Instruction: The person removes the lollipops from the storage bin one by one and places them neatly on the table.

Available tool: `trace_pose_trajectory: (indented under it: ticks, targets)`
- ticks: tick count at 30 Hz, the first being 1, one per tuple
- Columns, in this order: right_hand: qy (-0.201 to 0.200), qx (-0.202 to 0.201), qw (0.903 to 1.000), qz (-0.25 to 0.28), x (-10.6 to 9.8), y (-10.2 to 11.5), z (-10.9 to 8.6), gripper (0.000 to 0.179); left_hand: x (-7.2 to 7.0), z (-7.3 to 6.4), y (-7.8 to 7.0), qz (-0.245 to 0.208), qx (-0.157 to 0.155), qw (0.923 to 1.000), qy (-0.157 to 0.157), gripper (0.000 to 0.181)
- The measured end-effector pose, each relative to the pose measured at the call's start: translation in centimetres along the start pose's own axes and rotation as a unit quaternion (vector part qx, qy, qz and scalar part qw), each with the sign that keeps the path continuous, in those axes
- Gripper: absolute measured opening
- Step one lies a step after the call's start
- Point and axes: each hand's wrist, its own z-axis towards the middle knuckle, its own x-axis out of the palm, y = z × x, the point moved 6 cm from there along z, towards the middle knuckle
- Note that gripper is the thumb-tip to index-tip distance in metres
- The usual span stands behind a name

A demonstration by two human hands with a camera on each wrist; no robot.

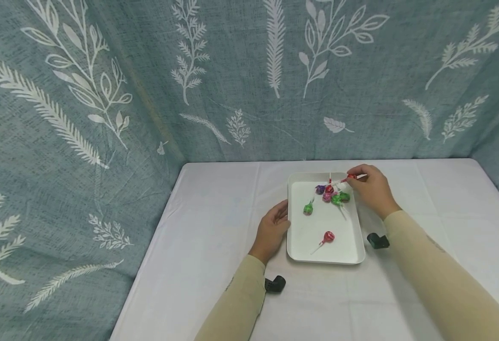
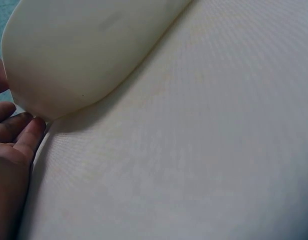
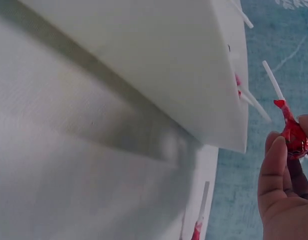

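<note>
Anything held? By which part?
Right hand: round red-wrapped lollipop with white stick, held by its wrapped head. Left hand touches the left edge of a white rectangular tray; grip unclear.

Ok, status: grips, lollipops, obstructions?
Right grip pinching red lollipop near far right corner of tray. Left grip holding tray's left edge. More lollipops in tray. No obstruction seen.

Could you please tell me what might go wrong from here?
The red lollipop could slip, since the right hand holds it only by the fingertips. Lowering it might scatter the crowded lollipops nearby. The tray might shift if the left hand, at its edge, pushes.
</note>
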Motion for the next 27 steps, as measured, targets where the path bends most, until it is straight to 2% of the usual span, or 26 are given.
trace_pose_trajectory:
  ticks: [8,27]
  targets:
    - [-0.006,0.012,0.9999,-0.009,-0.9,-1.2,-0.1,0.031,0.2,0.1,0.1,0.0,0.0,1.0,0.0,0.059]
    - [-0.016,0.014,0.9993,-0.031,-2.3,-3.1,-0.8,0.029,0.2,0.1,0.1,0.002,-0.001,1.0,-0.002,0.059]
